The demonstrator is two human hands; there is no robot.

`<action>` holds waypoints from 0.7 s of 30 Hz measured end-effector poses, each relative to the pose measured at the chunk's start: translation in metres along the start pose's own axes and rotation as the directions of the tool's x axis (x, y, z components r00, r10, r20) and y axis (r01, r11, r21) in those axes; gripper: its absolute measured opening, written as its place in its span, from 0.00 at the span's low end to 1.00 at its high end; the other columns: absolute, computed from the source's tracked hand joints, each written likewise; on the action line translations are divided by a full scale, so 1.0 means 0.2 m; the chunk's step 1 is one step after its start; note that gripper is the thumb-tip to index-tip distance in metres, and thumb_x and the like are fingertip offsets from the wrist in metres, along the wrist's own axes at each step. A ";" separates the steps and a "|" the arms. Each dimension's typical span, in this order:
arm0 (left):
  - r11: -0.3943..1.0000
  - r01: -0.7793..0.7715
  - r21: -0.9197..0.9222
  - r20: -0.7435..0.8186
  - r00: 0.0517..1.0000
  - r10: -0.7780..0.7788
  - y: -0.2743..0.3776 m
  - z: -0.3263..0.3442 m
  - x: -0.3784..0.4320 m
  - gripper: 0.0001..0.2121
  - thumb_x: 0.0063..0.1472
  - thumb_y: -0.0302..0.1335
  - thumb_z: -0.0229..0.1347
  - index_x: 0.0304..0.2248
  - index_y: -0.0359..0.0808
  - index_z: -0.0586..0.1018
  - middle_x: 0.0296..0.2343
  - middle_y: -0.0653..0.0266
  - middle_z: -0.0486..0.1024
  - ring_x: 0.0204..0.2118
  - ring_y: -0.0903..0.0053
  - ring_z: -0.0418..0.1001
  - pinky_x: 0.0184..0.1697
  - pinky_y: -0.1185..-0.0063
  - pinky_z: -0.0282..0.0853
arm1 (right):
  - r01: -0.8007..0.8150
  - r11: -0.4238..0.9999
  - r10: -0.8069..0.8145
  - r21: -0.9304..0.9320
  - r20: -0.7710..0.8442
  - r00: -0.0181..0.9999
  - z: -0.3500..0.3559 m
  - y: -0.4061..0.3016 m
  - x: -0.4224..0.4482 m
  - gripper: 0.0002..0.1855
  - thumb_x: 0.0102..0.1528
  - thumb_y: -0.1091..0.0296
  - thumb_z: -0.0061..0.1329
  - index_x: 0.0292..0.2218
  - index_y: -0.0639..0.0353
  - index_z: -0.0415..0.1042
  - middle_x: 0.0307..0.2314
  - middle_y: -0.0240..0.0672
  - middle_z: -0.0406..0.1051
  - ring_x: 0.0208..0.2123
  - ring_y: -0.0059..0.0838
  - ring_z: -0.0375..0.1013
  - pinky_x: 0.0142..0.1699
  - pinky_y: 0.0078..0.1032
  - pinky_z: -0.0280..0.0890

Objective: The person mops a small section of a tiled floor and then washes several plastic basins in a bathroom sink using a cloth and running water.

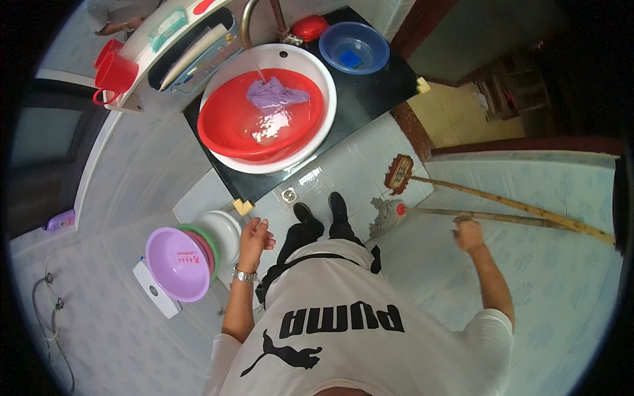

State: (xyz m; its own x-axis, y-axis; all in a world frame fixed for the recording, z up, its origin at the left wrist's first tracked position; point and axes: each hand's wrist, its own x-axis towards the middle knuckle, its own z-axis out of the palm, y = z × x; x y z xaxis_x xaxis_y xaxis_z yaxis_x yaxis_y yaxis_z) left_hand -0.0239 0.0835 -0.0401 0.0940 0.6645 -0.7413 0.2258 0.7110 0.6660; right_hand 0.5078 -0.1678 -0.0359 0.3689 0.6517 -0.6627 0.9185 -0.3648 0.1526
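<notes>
My left hand (pixel 256 240) hangs beside the front corner of the black countertop (pixel 366 96), its fingers loosely apart and holding nothing. My right hand (pixel 467 233) overlaps the handle of a string mop (pixel 389 218); whether it grips the handle cannot be made out. Ahead of me, a red plastic basin (pixel 223 121) is set tilted inside a white washbasin (pixel 324 111). Water runs from a curved metal faucet (pixel 246 24) onto a purple cloth (pixel 277 94), partly under water in the red basin.
A blue plastic basin (pixel 374 54) stands on the counter near a red soap box (pixel 310 28). Stacked basins, a purple one (pixel 171 262) in front, are at lower left. A broom (pixel 398 174) leans at right. Red mugs (pixel 116 76) sit on a wall shelf.
</notes>
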 end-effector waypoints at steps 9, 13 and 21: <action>0.976 -0.109 -0.188 -0.045 0.994 0.102 0.30 -0.05 0.19 0.24 0.58 0.45 0.52 0.44 0.32 0.67 0.22 0.63 0.72 0.19 0.80 0.72 0.21 0.84 0.68 | 0.487 0.818 -0.387 0.305 -0.333 0.859 -0.79 -1.01 0.24 0.21 0.51 0.66 0.49 0.46 0.63 0.66 0.41 0.48 0.69 0.40 0.48 0.70 0.42 0.38 0.66; 0.957 -0.147 -0.249 -0.071 0.989 0.134 0.41 0.02 0.26 0.25 0.58 0.46 0.53 0.44 0.31 0.67 0.21 0.65 0.71 0.18 0.81 0.71 0.19 0.85 0.68 | 0.702 0.680 -0.502 0.212 -0.563 0.656 -1.17 -1.35 0.54 0.20 0.50 0.68 0.49 0.46 0.63 0.65 0.38 0.49 0.69 0.38 0.49 0.70 0.42 0.40 0.65; 0.909 -0.172 -0.380 -0.297 0.953 0.056 0.55 0.15 0.43 0.27 0.57 0.46 0.53 0.44 0.29 0.64 0.20 0.65 0.71 0.17 0.83 0.70 0.18 0.85 0.68 | 0.828 0.556 -0.760 -0.064 -0.441 0.476 -1.39 -2.00 1.58 0.26 0.48 0.74 0.48 0.49 0.61 0.61 0.36 0.50 0.70 0.36 0.51 0.71 0.40 0.40 0.67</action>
State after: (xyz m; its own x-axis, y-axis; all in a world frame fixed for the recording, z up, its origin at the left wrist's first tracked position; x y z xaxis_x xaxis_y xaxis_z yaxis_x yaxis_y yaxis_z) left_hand 0.0376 0.2123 -0.0326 -0.1852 0.7419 -0.6445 -0.1794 0.6193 0.7644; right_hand 0.2959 0.3692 -0.1021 -0.4597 0.8814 -0.1081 0.8258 0.3795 -0.4172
